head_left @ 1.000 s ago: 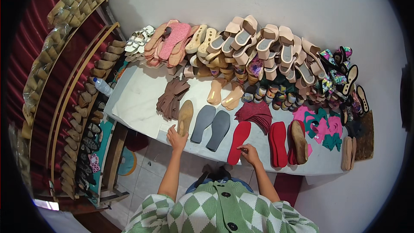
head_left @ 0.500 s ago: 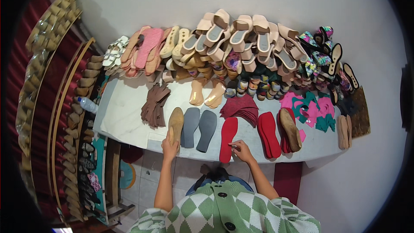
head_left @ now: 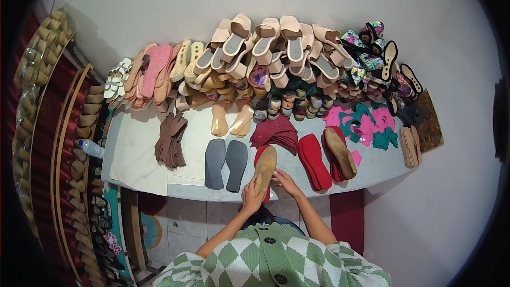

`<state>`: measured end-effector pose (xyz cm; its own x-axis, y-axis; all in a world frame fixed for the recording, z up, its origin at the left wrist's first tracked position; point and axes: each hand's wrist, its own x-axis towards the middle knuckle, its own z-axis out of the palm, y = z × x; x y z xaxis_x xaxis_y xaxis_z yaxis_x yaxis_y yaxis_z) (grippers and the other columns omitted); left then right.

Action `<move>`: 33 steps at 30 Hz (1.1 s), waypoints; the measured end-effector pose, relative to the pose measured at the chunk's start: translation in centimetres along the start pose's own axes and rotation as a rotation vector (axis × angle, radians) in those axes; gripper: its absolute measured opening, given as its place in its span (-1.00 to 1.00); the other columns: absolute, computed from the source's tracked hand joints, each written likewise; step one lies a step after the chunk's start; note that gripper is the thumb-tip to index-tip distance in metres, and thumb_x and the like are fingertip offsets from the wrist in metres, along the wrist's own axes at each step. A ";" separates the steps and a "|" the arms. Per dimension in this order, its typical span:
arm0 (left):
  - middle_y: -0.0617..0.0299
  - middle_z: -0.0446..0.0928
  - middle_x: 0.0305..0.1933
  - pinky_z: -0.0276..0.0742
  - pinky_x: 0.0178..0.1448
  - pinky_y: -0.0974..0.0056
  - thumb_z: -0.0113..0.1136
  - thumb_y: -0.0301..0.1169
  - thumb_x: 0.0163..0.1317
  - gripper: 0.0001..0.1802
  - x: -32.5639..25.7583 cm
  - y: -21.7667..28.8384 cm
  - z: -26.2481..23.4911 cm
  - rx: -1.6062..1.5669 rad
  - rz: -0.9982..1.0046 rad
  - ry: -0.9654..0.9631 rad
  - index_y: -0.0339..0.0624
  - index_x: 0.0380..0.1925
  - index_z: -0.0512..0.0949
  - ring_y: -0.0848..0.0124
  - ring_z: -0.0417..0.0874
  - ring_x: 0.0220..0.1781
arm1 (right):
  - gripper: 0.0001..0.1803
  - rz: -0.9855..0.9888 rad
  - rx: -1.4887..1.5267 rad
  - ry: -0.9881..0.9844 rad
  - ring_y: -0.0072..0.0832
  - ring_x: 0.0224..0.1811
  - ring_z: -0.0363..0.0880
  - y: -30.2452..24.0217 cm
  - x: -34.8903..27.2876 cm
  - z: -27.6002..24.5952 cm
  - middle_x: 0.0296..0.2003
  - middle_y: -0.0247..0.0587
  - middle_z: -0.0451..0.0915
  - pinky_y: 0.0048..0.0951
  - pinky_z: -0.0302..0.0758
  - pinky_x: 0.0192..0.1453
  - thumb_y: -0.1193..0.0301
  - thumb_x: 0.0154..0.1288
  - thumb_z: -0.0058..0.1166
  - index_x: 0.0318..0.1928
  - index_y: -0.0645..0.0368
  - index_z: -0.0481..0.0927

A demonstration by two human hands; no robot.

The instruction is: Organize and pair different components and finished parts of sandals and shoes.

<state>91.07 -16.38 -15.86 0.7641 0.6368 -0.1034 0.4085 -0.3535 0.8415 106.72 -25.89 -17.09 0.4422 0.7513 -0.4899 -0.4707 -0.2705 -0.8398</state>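
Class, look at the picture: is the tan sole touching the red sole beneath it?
Touching. The head view shows the tan sole lying directly on the red sole, with both hands at its near end.

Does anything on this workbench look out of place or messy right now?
Mostly orderly. The pink and teal cutouts lie loosely scattered at the right, unlike the neat gray soles. The left hand and right hand press a tan sole over a red one.

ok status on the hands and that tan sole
Left hand grips tan sole at its near end. Right hand touches its right edge. Sole lies over red sole. Grey soles lie just left, apart.
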 end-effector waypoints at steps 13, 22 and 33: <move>-0.16 0.26 0.13 0.20 0.24 0.08 0.38 -0.24 -0.14 -0.05 0.2 0.5 -0.2 -0.040 0.081 -0.154 -0.14 0.25 0.07 0.00 0.24 0.18 | -0.16 -0.092 -0.101 0.040 -0.45 -0.04 0.47 -3.1 -0.8 1.9 0.12 -0.05 0.29 -0.45 0.52 -0.18 0.20 0.13 0.20 0.30 0.27 0.07; -0.12 0.30 0.10 0.28 0.21 0.10 0.48 -0.25 -0.25 0.04 -0.1 0.2 -0.5 -0.114 0.104 -0.190 -0.09 0.26 0.08 0.04 0.31 0.15 | -0.08 -0.099 -0.177 0.036 -0.35 -0.04 0.48 -1.7 -0.5 1.7 0.12 0.07 0.30 -0.49 0.54 -0.24 0.14 0.05 0.27 0.30 0.28 0.07; -0.12 0.24 0.07 0.32 0.20 0.14 0.48 -0.21 -0.25 0.04 -0.1 -0.9 -0.8 -0.149 0.043 -0.247 0.06 0.29 0.12 0.06 0.31 0.14 | -0.10 -0.095 -0.114 0.081 -0.42 -0.05 0.48 -1.7 -0.8 2.4 0.10 0.00 0.35 -0.53 0.52 -0.28 0.18 0.04 0.28 0.29 0.27 0.08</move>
<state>90.25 -15.53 -16.15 0.8851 0.4306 -0.1766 0.3091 -0.2604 0.9147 105.33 -24.55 -14.73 0.5426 0.7271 -0.4205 -0.3361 -0.2708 -0.9020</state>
